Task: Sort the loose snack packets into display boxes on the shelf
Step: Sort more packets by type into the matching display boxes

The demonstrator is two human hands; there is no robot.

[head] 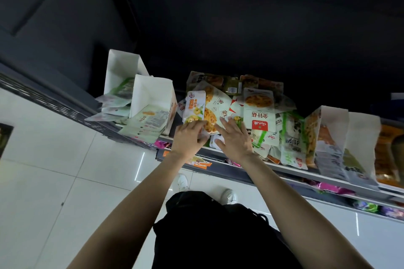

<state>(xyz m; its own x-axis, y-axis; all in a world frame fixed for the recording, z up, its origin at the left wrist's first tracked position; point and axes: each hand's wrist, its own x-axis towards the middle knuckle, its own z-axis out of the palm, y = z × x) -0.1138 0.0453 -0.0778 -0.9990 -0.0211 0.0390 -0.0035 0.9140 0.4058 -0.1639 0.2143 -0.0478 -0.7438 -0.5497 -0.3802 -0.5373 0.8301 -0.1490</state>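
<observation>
A heap of loose snack packets lies on the dark shelf in the middle of the view. My left hand grips a small stack of packets at its lower end; the top one is a white and orange packet standing upright. My right hand lies with straight fingers on a white packet with orange noodles just beside it. Two white display boxes stand at the left with packets spilling from them. Two more display boxes stand at the right.
Lower shelves with pink and purple packets run beneath the top one. White floor tiles spread out at the left. My shoes and dark clothing are below. The wall behind the shelf is dark.
</observation>
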